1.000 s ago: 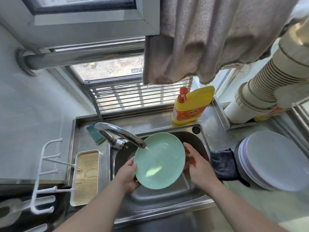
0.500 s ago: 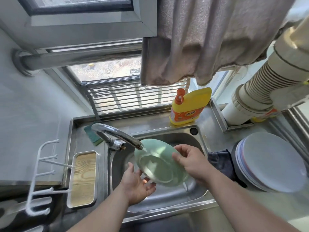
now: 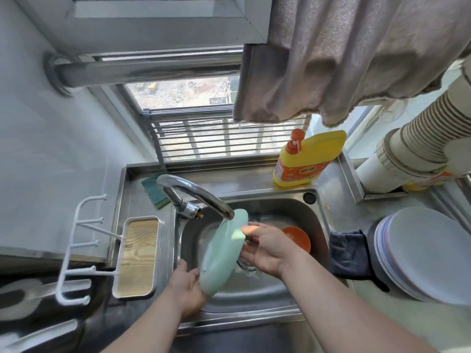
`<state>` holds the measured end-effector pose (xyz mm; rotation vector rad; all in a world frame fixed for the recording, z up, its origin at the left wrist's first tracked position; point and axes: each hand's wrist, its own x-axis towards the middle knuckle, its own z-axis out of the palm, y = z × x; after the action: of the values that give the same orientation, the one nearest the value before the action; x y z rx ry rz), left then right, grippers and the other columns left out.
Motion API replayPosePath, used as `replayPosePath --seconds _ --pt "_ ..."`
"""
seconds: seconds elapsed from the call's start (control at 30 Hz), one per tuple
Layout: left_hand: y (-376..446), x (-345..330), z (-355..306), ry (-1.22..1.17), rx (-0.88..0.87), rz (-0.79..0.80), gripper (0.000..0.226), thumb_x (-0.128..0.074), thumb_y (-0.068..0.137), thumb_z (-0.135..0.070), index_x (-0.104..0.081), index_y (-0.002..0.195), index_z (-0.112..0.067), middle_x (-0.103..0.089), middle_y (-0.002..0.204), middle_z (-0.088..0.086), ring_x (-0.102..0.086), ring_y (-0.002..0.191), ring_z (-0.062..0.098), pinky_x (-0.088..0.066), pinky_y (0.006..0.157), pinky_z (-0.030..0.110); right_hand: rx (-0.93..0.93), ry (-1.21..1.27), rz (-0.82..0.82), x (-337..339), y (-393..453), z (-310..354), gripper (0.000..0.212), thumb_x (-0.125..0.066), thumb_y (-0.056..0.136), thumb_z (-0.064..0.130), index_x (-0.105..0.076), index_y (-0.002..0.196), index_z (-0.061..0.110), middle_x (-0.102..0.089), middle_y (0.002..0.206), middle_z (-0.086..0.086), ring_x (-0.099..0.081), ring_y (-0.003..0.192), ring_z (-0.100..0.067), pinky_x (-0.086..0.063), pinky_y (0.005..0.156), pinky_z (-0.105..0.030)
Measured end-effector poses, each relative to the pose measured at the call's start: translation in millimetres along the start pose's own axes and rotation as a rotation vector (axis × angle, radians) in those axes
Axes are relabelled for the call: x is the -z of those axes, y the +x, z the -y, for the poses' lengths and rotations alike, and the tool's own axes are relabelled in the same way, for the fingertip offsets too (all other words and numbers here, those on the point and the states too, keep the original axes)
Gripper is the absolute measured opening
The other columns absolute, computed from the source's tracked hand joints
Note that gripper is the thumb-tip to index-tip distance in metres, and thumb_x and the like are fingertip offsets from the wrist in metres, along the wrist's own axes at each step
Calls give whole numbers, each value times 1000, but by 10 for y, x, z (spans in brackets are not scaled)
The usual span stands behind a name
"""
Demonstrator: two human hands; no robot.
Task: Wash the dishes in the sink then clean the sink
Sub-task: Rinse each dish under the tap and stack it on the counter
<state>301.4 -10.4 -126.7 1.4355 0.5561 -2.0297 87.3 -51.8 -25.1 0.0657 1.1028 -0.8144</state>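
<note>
**Green plate on edge under the tap**

I hold the green plate [image 3: 222,253] tilted nearly on its edge over the steel sink [image 3: 316,217], its top rim right at the mouth of the faucet [image 3: 196,193]. My left hand [image 3: 184,289] grips the plate's lower rim at about 7 o'clock, fingers curled round the edge. My right hand [image 3: 267,247] grasps the plate from its far side at about 3 o'clock, thumb over the upper rim in a patch of sunlight.

Down in the basin, at 3 o'clock from the plate, lies an orange bowl [image 3: 297,238], partly hidden behind my right hand. Something clear and glassy sits under my right wrist, too blurred to name.

On the table at 3 o'clock of the sink a dark cloth [image 3: 348,253] lies beside a stack of pale plates [image 3: 428,253]. At 12 o'clock, on the ledge behind the sink, stands a yellow detergent bottle [image 3: 309,159]. At 10 o'clock a green sponge [image 3: 154,191] lies behind the faucet, and at 9 o'clock sits a white tray with a wooden bottom [image 3: 137,254].
</note>
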Motion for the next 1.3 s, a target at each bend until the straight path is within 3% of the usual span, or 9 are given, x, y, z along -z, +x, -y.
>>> replayPosePath --seconds 0.1,0.27,0.47,0.57,0.67,0.77,0.9,1.1,1.3 --pt "2 -4 -73 -119 -18 55 97 -29 101 -73 -51 138 14 -70 87 33 -74 65 40 -63 50 46 -4 126 -56 -44 95 0 25 -52 102 -8 -59 126 -11 -71 113 -31 -75 91 -38 -65 67 -48" --pt "-33 -84 -149 -277 -196 83 62 -46 109 -45 -52 141 9 -71 114 28 -69 103 35 -66 71 44 36 302 -133 -93 176 48 21 -51 105 -3 -56 123 -14 -69 104 -30 -69 92 -39 -60 84 -53" --pt "-134 -372 -193 -241 -243 120 47 -52 108 -24 -49 141 9 -64 134 29 -65 119 37 -55 93 41 90 367 -194 112 196 107 10 -51 105 -2 -59 109 -6 -68 100 -21 -68 95 -32 -55 99 -44" --pt "-129 -494 -163 -193 -204 95 42 -55 107 -18 -51 140 8 -67 129 26 -69 107 33 -66 77 37 73 342 -230 322 122 103 7 -55 104 0 -61 105 -3 -69 95 -17 -69 90 -28 -66 69 -38" --pt "-105 -588 -87 -111 -153 69 37 -55 107 -14 -53 137 8 -69 111 21 -68 95 28 -65 62 34 49 344 -251 628 -10 72 13 -57 103 3 -62 113 -2 -71 105 -19 -69 101 -31 -60 82 -40" --pt "-110 -651 -36 -31 -128 80 34 -54 108 -15 -55 133 8 -69 116 21 -69 101 31 -66 71 40 27 350 -271 976 -110 50 22 -57 103 6 -61 123 -3 -73 113 -22 -68 111 -35 -57 88 -42" --pt "-115 -663 -64 26 -136 97 34 -51 109 -15 -55 134 7 -67 129 25 -66 117 37 -58 93 48 6 293 -300 1303 -169 12 25 -51 106 9 -61 125 -4 -78 98 -19 -68 97 -29 -54 79 -36" --pt "-222 -591 -18 170 -95 148 36 -63 94 0 -62 129 11 -74 110 25 -78 87 32 -67 71 39 3 258 -263 1468 -130 -111 32 -46 108 9 -64 131 -3 -71 126 -20 -65 117 -34 -50 107 -43" --pt "-324 -663 156 227 -67 235 34 -43 106 8 -62 134 4 -73 116 27 -78 93 33 -66 78 38 -44 247 -335 1524 -20 -272 36 -42 104 1 -59 135 -8 -66 131 -29 -66 116 -43 -62 70 -58"
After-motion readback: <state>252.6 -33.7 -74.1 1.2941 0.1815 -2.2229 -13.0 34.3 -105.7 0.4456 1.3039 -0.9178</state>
